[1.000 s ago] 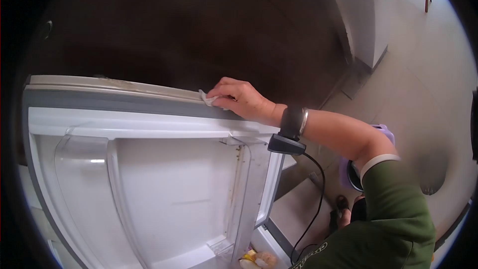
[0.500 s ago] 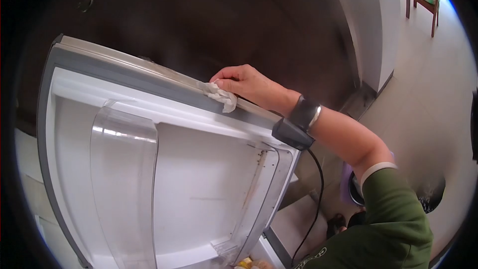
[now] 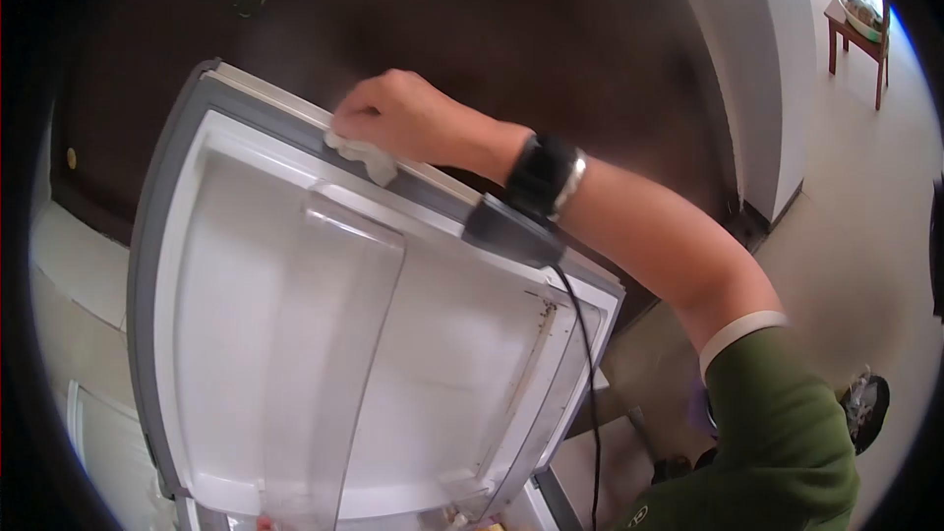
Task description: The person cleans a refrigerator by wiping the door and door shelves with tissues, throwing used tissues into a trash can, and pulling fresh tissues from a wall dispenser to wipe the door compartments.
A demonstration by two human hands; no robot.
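Note:
My right hand (image 3: 405, 120) reaches in from the right and is closed on a crumpled white tissue (image 3: 366, 159). It presses the tissue against the top edge of an open refrigerator door (image 3: 265, 93), where a grey seal runs along the rim. The tissue hangs partly over the seal, and my fingertips are partly hidden behind the hand. On my wrist is a black band (image 3: 536, 175); a dark device (image 3: 513, 231) with a cable sits beside it. Below, a clear plastic door shelf (image 3: 339, 334) spans the white inner panel. My left hand is out of view.
Behind the door stands a dark brown surface (image 3: 492, 29). The black cable (image 3: 593, 403) hangs down across the door's right side. At the far right, a wooden chair (image 3: 857, 39) holds a bowl. A dark round container (image 3: 867, 411) sits on the floor at the right.
My right hand has slid with the tissue leftward along the door's top edge. The camera view has shifted, so the door appears farther right.

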